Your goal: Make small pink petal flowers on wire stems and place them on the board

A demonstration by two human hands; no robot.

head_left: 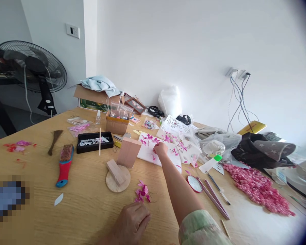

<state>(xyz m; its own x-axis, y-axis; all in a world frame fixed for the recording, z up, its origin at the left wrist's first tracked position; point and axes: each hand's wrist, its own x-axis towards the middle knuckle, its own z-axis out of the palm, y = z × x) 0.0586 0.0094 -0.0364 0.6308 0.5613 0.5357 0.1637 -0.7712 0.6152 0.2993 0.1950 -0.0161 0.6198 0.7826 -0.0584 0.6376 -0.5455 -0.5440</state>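
My right hand [160, 149] reaches forward over a white foam-like sheet [146, 153], its fingers pinched together at a small magenta flower [153, 158]. Other magenta flower sprigs [169, 137] lie across the sheet around it. Close to me, my left hand [134, 219] rests on the table with its fingers curled in; its palm side is hidden. Just beyond its knuckles sits a loose cluster of magenta flowers [142, 192]. Left of the sheet, a wooden block [129, 152] stands upright behind a round wooden disc [111, 185] with a smaller block [116, 173] on it.
A red-handled brush [64, 170], a black tray [82, 147] and a small cardboard box [116, 126] are on the left. To the right lie a roll of tape [194, 183], tweezers-like pink strips [215, 199], a paintbrush [219, 190] and a pink beaded heap [262, 192].
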